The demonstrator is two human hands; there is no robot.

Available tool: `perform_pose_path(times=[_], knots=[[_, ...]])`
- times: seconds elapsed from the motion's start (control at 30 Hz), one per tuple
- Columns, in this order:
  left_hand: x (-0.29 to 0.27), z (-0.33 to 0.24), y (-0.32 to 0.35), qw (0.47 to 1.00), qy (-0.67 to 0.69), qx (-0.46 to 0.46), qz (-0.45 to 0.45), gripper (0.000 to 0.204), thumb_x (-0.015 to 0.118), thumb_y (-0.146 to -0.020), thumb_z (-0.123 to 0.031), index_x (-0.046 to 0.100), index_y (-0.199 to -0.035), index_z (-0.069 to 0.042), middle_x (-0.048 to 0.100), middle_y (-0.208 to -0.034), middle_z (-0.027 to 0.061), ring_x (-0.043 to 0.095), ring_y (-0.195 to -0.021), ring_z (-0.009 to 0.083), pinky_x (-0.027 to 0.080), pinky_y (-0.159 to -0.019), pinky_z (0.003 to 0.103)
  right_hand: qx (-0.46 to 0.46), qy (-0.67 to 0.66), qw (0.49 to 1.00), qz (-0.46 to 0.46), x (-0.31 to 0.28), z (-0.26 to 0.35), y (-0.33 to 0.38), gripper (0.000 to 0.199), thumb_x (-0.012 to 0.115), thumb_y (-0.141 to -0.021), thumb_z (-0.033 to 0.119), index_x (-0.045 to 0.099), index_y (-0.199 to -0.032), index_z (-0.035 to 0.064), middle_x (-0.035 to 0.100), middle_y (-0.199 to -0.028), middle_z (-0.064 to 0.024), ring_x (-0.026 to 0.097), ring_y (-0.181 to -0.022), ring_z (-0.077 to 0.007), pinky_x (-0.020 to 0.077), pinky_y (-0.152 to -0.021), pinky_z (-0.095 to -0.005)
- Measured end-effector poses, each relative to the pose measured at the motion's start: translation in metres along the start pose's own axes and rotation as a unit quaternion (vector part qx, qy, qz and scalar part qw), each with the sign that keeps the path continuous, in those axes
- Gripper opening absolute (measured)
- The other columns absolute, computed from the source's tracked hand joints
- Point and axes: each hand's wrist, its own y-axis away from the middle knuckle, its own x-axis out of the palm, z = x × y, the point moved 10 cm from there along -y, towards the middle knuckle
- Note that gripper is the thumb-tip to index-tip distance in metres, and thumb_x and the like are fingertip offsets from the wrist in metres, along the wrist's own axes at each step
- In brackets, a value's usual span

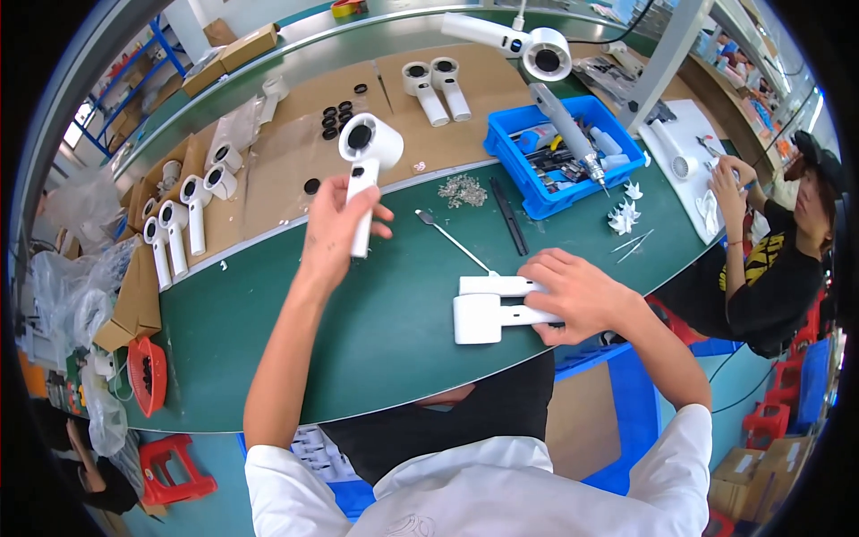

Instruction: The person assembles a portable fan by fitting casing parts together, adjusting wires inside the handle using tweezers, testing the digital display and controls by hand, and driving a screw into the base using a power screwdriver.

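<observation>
Head view: left hand (pixel 338 222) grips white fan (pixel 386 143), 10 o'clock; right hand (pixel 577 294) grasps white units (pixel 477 319), 3 o'clock. Likely handling step; next calls for steady grip.

One white round-headed plastic fan (pixel 386 143) is being held; two fans (pixel 434 109) are lying paired far, three in a row left. One blue rectangular plastic bin (pixel 568 202) is sitting far right, one red oval basket (pixel 160 371) near left.

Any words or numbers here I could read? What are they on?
Nothing reads clearly.
Black shirt: yellow print, too blurred.
Top fan: screen too small.
White shirt: faint lines, no clear words.
Boxes, lower right: marks too small.
Fan in left hand: none readable.
</observation>
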Motion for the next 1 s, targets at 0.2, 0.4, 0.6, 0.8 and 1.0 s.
perform_pose_path(times=[0.2,0.4,0.6,0.8,1.0], knots=[[0.002,-0.006,0.048,0.995,0.064,0.072,0.013,0.046,0.066,-0.088,-0.01,0.038,-0.122,0.003,0.06,-0.095,0.0117,0.056,-0.063,0.011,0.047,-0.047,0.025,0.013,0.026,1.0,0.003,-0.003,0.005,-0.007,0.025,0.072,-0.064,0.02,0.061,-0.08,0.0044,0.054,-0.117,-0.017,0.052,-0.115,-0.0344,0.0377,-0.106,-0.0493],[0.001,-0.004,0.064,0.99,0.091,0.103,0.03,0.038,0.057,-0.094,-0.017,0.041,-0.12,0.006,0.059,-0.095,0.011,0.055,-0.064,0.0092,0.047,-0.051,0.024,0.079,-0.024,0.996,-0.016,-0.015,0.006,-0.005,0.033,0.076,-0.066,0.02,0.065,-0.093,0.0049,0.053,-0.125,-0.0175,0.049,-0.121,-0.037,0.0369,-0.107,-0.0532],[0.003,-0.002,0.072,0.992,0.089,0.074,0.043,0.035,0.055,-0.096,-0.017,0.041,-0.12,0.005,0.057,-0.093,0.0099,0.053,-0.064,0.0087,0.047,-0.05,0.024,0.056,-0.102,0.951,-0.287,-0.033,0.049,-0.006,0.023,0.07,-0.073,0.019,0.068,-0.088,0.0025,0.063,-0.109,-0.0221,0.063,-0.097,-0.0369,0.0515,-0.085,-0.0471],[0.011,-0.008,0.078,0.988,0.103,0.101,0.052,0.029,0.049,-0.099,-0.023,0.041,-0.114,0.001,0.057,-0.089,0.0105,0.054,-0.062,0.0113,0.047,-0.049,0.026,-0.007,-0.266,0.894,-0.36,0.022,0.098,-0.035,0.016,0.061,-0.069,0.0,0.067,-0.083,-0.0022,0.066,-0.071,-0.0109,0.062,-0.053,-0.0213,0.0508,-0.048,-0.0289],[0.01,-0.004,0.079,0.987,0.123,0.087,0.061,0.032,0.046,-0.101,-0.025,0.042,-0.115,0.002,0.056,-0.088,0.0087,0.052,-0.06,0.0084,0.044,-0.048,0.023,0.051,-0.294,0.908,-0.294,0.049,0.092,-0.047,0.012,0.063,-0.072,-0.001,0.068,-0.082,-0.0017,0.066,-0.068,-0.0096,0.061,-0.052,-0.0191,0.0492,-0.048,-0.0279]])
